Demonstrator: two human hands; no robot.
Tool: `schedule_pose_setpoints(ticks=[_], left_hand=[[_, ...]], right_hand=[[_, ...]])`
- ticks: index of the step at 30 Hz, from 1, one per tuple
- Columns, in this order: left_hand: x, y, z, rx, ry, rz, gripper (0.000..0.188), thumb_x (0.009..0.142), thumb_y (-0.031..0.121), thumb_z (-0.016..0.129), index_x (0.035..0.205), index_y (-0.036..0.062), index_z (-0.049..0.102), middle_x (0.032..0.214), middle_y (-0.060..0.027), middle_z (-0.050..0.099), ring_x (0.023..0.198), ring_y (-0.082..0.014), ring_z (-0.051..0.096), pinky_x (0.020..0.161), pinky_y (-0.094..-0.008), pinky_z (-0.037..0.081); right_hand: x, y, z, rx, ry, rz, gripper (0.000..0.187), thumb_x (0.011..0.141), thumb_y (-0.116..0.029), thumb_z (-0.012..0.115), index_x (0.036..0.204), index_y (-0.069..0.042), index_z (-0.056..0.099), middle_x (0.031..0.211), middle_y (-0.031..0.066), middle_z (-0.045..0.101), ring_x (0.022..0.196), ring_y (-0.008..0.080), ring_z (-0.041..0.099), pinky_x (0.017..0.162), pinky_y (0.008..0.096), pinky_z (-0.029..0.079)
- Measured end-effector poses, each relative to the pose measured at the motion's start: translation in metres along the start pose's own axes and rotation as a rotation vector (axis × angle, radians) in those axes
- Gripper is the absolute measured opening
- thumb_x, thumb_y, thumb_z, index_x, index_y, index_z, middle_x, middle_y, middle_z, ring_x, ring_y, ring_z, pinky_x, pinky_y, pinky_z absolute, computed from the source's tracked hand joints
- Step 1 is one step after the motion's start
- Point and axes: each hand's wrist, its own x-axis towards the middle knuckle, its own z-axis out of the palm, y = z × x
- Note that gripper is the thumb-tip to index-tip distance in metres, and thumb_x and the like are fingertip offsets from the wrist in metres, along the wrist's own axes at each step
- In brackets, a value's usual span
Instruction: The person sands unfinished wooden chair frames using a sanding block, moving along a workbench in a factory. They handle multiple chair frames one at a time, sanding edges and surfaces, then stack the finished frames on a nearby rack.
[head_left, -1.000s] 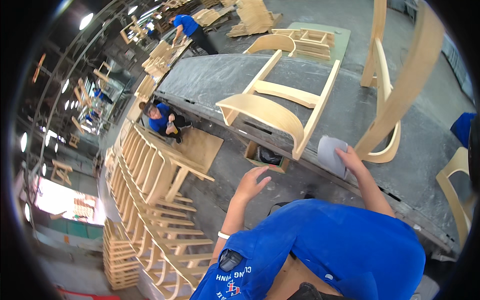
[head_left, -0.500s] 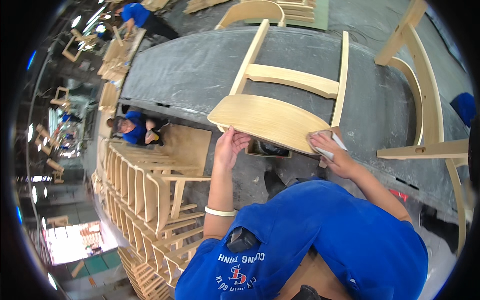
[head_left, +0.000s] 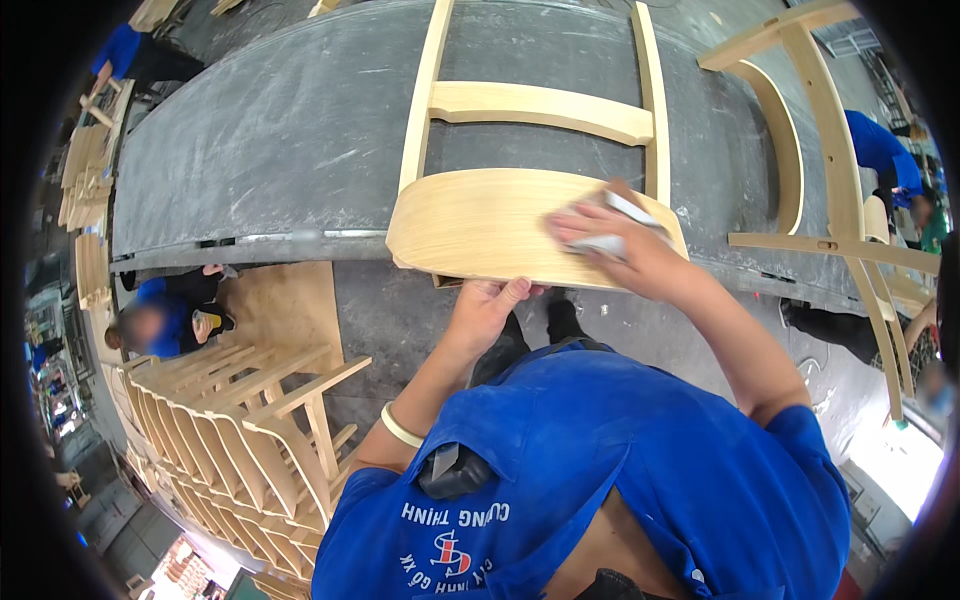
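Note:
A pale wooden chair frame lies on the grey worktable, its wide curved backrest (head_left: 480,215) at the table's near edge. Two legs run away from me, joined by a curved crosspiece (head_left: 540,108). My left hand (head_left: 490,308) grips the near edge of the backrest, thumb along the rim and fingers partly hidden beneath. On the right part of the backrest, my right hand (head_left: 625,245) presses a folded sheet of sandpaper (head_left: 630,207), white on one side and brown on the other. That hand is slightly blurred.
Another wooden frame (head_left: 845,140) stands at the right of the worktable (head_left: 250,140). Rows of stacked chair parts (head_left: 220,430) fill the lower left. Near them a person in blue (head_left: 165,315) sits low beside a board (head_left: 290,305). Other people are at the upper left and right.
My right hand has slid the sandpaper leftward from the backrest's right end. My left hand has shifted right along the near edge. The whole view has turned.

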Motion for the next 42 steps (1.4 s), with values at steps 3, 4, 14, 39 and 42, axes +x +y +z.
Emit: schedule_pose_setpoints(ticks=[3,4,14,39,42], left_hand=[[0.001,0.005,0.001,0.017,-0.041,-0.033,0.029,0.092,0.025,0.057,0.106,0.0,0.061,0.094,-0.0077,0.065,0.083,-0.0146,0.06,0.077,-0.029,0.048],[0.001,0.01,-0.001,0.036,-0.07,-0.112,0.027,0.092,0.023,0.057,0.105,0.0001,0.061,0.093,-0.0078,0.066,0.083,-0.0142,0.06,0.077,-0.029,0.048],[0.033,0.127,-0.03,0.52,-0.205,0.087,0.055,0.077,0.012,0.069,0.126,-0.0004,0.047,0.111,-0.0142,0.059,0.1,-0.0195,0.057,0.084,-0.034,0.048],[0.152,0.186,0.063,-0.569,0.053,0.229,0.049,0.086,0.013,0.063,0.131,0.0124,0.042,0.126,-0.0081,0.051,0.116,-0.0269,0.049,0.093,-0.0499,0.041],[0.149,0.189,0.069,-0.58,0.088,0.231,0.046,0.089,0.014,0.059,0.131,0.0124,0.041,0.13,-0.0067,0.048,0.12,-0.0283,0.046,0.096,-0.0534,0.039]], right_hand=[[-0.079,0.034,-0.009,-0.046,0.139,0.249,0.033,0.094,-0.02,0.048,0.126,-0.016,0.055,0.136,-0.0003,0.048,0.13,0.0264,0.04,0.108,0.0419,0.03],[-0.102,0.046,-0.014,-0.122,0.178,0.3,0.033,0.094,-0.019,0.048,0.126,-0.016,0.055,0.136,-0.0003,0.048,0.128,0.0264,0.041,0.107,0.041,0.032],[-0.036,0.006,-0.051,0.063,0.708,0.201,0.018,0.091,-0.01,0.051,0.104,0.002,0.056,0.093,0.0047,0.057,0.084,0.0122,0.051,0.077,0.0243,0.041],[0.017,-0.121,0.0,-0.132,0.46,-0.868,0.025,0.069,-0.006,0.07,0.093,-0.005,0.062,0.098,0.0065,0.062,0.096,0.0274,0.058,0.082,0.0374,0.048],[0.014,-0.119,-0.002,-0.123,0.449,-0.854,0.025,0.068,-0.007,0.07,0.092,-0.005,0.062,0.1,0.006,0.062,0.097,0.0272,0.057,0.083,0.0375,0.048]])
